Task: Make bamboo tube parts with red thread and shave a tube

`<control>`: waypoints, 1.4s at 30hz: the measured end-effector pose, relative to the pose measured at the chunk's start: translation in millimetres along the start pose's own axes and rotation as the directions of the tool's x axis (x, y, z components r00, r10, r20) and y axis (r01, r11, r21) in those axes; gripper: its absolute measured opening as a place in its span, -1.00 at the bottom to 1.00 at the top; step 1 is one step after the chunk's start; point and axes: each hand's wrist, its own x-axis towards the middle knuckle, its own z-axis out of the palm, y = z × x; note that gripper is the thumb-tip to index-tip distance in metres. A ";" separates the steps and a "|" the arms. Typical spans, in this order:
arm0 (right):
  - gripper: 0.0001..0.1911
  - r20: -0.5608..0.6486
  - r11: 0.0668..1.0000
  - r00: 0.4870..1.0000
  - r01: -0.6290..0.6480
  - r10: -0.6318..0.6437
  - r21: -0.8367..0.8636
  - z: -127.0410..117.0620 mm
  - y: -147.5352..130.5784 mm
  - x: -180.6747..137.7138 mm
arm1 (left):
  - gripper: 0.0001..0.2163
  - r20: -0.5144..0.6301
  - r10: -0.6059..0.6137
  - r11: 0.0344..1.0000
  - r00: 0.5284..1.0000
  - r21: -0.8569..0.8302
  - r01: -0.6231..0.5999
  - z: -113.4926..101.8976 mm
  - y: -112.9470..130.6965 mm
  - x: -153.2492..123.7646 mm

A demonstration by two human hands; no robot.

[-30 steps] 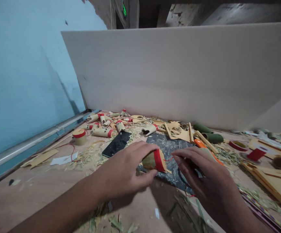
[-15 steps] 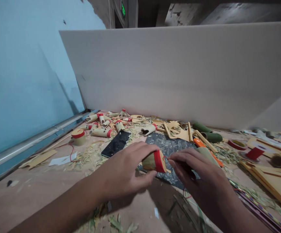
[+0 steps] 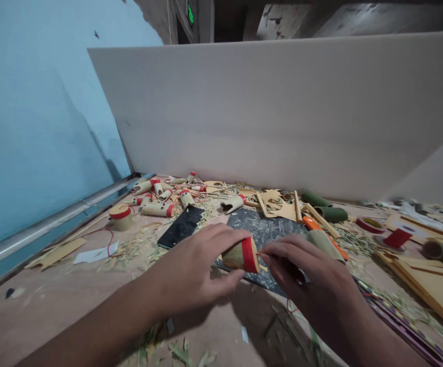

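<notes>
My left hand (image 3: 202,262) is wrapped round a short bamboo tube (image 3: 232,256), which lies on its side in the grip. A red tape band (image 3: 248,255) circles the tube's right end, where a flat tan disc closes it. Just right of that disc, my right hand (image 3: 315,278) pinches a thin red string close to the disc's face. More red string (image 3: 290,306) hangs in a loop below my right hand. Behind both hands lies a dark, scratched mat (image 3: 252,223).
Bamboo shavings litter the table. A black phone (image 3: 181,227), a red-topped bamboo cup (image 3: 121,218) and several small bamboo pieces lie left and behind. On the right are an orange-handled cutter (image 3: 311,223), a red thread spool (image 3: 399,237), a tape roll (image 3: 370,226) and green bamboo tubes (image 3: 332,214).
The small red loop at my right fingertips has become a short straight stretch by the disc. My right hand has shifted slightly left, and the whole view moved a little.
</notes>
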 end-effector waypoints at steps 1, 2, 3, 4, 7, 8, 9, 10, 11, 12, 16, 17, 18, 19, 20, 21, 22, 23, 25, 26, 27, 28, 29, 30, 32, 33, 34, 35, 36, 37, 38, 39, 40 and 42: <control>-0.84 0.000 1.000 1.000 0.000 0.000 -0.005 -0.3 -0.8 -0.1 | -0.58 0.005 0.003 1.000 1.000 -0.007 -0.003 0.0 0.3 0.2; -0.85 -0.009 1.000 1.000 -0.009 0.009 -0.013 -0.5 -1.6 -0.4 | -0.57 0.008 0.002 1.000 1.000 -0.014 -0.002 0.1 0.6 0.4; -0.86 -0.024 0.999 0.999 -0.030 0.029 -0.018 -0.6 -2.4 -0.6 | -0.56 0.012 -0.002 1.000 1.000 -0.021 0.002 0.0 1.0 0.7; -0.87 -0.045 0.998 0.998 -0.054 0.054 -0.020 -0.7 -3.1 -0.7 | -0.55 0.015 -0.006 1.000 1.000 -0.028 0.007 0.0 1.4 0.8; -0.92 -0.063 0.996 0.994 -0.090 0.088 -0.016 -1.6 -5.3 0.0 | -0.56 0.011 -0.016 0.999 1.000 -0.040 0.017 -0.4 2.2 1.0; -0.91 -0.056 0.996 0.995 -0.089 0.088 -0.018 -2.1 -6.0 0.5 | -0.56 0.010 -0.012 0.999 1.000 -0.042 0.013 -0.5 2.3 0.9; -0.90 -0.049 0.996 0.995 -0.088 0.087 -0.024 -2.7 -6.5 1.0 | -0.56 0.009 -0.005 0.999 1.000 -0.043 0.006 -0.5 2.3 0.8; -0.88 -0.045 0.996 0.995 -0.087 0.086 -0.030 -3.1 -6.8 1.3 | -0.56 0.011 0.001 0.999 1.000 -0.044 0.000 -0.5 2.3 0.7; -0.88 -0.045 0.996 0.995 -0.087 0.085 -0.033 -3.5 -6.9 1.4 | -0.57 0.013 0.009 0.999 1.000 -0.045 -0.008 -0.4 2.4 0.6; -0.87 -0.046 0.996 0.995 -0.086 0.084 -0.034 -3.7 -6.8 1.3 | -0.57 0.016 0.017 0.999 1.000 -0.045 -0.016 -0.3 2.5 0.6; -0.89 -0.020 0.995 0.995 -0.101 0.101 -0.011 -2.9 -5.2 -1.0 | -0.56 0.032 0.041 0.998 0.999 -0.043 -0.040 1.0 4.4 0.6; -0.90 -0.005 0.994 0.994 -0.112 0.112 0.004 -2.5 -4.8 -1.8 | -0.55 0.039 0.040 0.998 0.998 -0.045 -0.039 1.5 4.8 0.5; -0.90 0.014 0.991 0.992 -0.129 0.129 0.023 -2.2 -4.4 -2.6 | -0.53 0.042 0.033 0.998 0.999 -0.047 -0.031 2.1 5.1 0.3; -0.88 0.027 0.988 0.989 -0.147 0.146 0.044 -2.0 -4.2 -3.4 | -0.50 0.039 0.022 0.999 0.999 -0.050 -0.020 2.8 5.1 -0.1; -0.85 0.037 0.983 0.985 -0.171 0.169 0.063 -1.9 -4.1 -4.1 | -0.47 0.032 0.008 0.999 0.999 -0.052 -0.007 3.6 4.7 -0.6; -0.80 0.046 0.977 0.980 -0.199 0.196 0.081 -2.1 -4.2 -4.7 | -0.44 0.018 -0.004 0.999 1.000 -0.053 0.005 4.4 3.9 -1.3; -0.74 0.059 0.970 0.974 -0.222 0.217 0.098 -2.4 -4.2 -5.3 | -0.42 0.001 -0.011 0.999 1.000 -0.051 0.011 5.3 2.7 -2.0; -0.68 0.077 0.965 0.971 -0.235 0.227 0.113 -2.8 -4.4 -5.8 | -0.41 -0.016 -0.010 0.999 1.000 -0.048 0.009 6.1 1.3 -2.6; -0.60 0.128 0.964 0.969 -0.228 0.211 0.137 -3.7 -4.5 -6.7 | -0.40 -0.044 0.008 0.999 0.999 -0.040 -0.009 7.2 -1.5 -3.8; -0.56 0.156 0.966 0.969 -0.212 0.190 0.146 -4.0 -4.6 -7.1 | -0.40 -0.052 0.017 0.999 0.998 -0.038 -0.019 7.5 -2.6 -4.1; -0.50 0.177 0.969 0.970 -0.194 0.166 0.151 -4.2 -4.5 -7.5 | -0.40 -0.056 0.024 0.999 0.998 -0.037 -0.026 7.6 -3.1 -4.2; -0.44 0.191 0.972 0.970 -0.179 0.149 0.151 -4.2 -4.4 -7.7 | -0.40 -0.055 0.023 0.999 0.998 -0.036 -0.025 7.5 -3.2 -4.1; -0.37 0.200 0.975 0.970 -0.171 0.141 0.144 -4.2 -4.3 -7.9 | -0.39 -0.051 0.018 0.999 0.999 -0.036 -0.020 7.3 -2.9 -4.0; -0.32 0.205 0.978 0.969 -0.167 0.139 0.128 -4.2 -4.2 -8.0 | -0.39 -0.047 0.010 0.999 0.999 -0.038 -0.012 6.9 -2.2 -3.7; -0.26 0.209 0.985 0.968 -0.159 0.141 0.068 -4.6 -3.8 -8.4 | -0.39 -0.026 -0.007 0.999 1.000 -0.044 0.006 6.1 -0.2 -3.1; -0.25 0.207 0.988 0.968 -0.150 0.141 0.029 -5.1 -3.8 -8.7 | -0.38 -0.016 -0.011 0.999 1.000 -0.050 0.010 5.8 0.8 -2.9; -0.25 0.206 0.990 0.969 -0.138 0.137 -0.007 -5.7 -3.8 -9.1 | -0.39 -0.007 -0.011 0.998 1.000 -0.057 0.011 5.6 1.7 -2.8; -0.24 0.208 0.991 0.969 -0.127 0.131 -0.035 -6.4 -4.0 -9.5 | -0.39 0.004 -0.009 0.998 1.000 -0.067 0.009 5.6 2.5 -2.7; -0.23 0.209 0.993 0.971 -0.111 0.119 -0.048 -7.1 -4.4 -9.9 | -0.39 0.016 -0.007 0.997 1.000 -0.079 0.008 5.8 3.2 -2.7; -0.21 0.213 0.994 0.972 -0.096 0.104 -0.048 -7.7 -5.1 -10.3 | -0.39 0.028 -0.007 0.996 1.000 -0.092 0.009 6.1 3.8 -2.8; -0.18 0.221 0.996 0.971 -0.083 0.089 -0.037 -8.1 -5.9 -10.7 | -0.39 0.038 -0.007 0.995 0.999 -0.103 0.011 6.5 4.1 -2.9; -0.14 0.231 0.997 0.970 -0.072 0.074 -0.021 -8.2 -6.7 -11.0 | -0.38 0.049 -0.008 0.994 0.999 -0.112 0.013 7.1 4.4 -3.1; -0.11 0.242 0.998 0.968 -0.064 0.063 -0.004 -8.1 -7.5 -11.2 | -0.37 0.057 -0.005 0.993 0.998 -0.119 0.012 7.7 4.5 -3.3; -0.07 0.268 0.998 0.962 -0.059 0.051 0.021 -7.5 -8.2 -11.9 | -0.36 0.067 0.006 0.992 0.998 -0.124 0.002 9.1 4.4 -4.0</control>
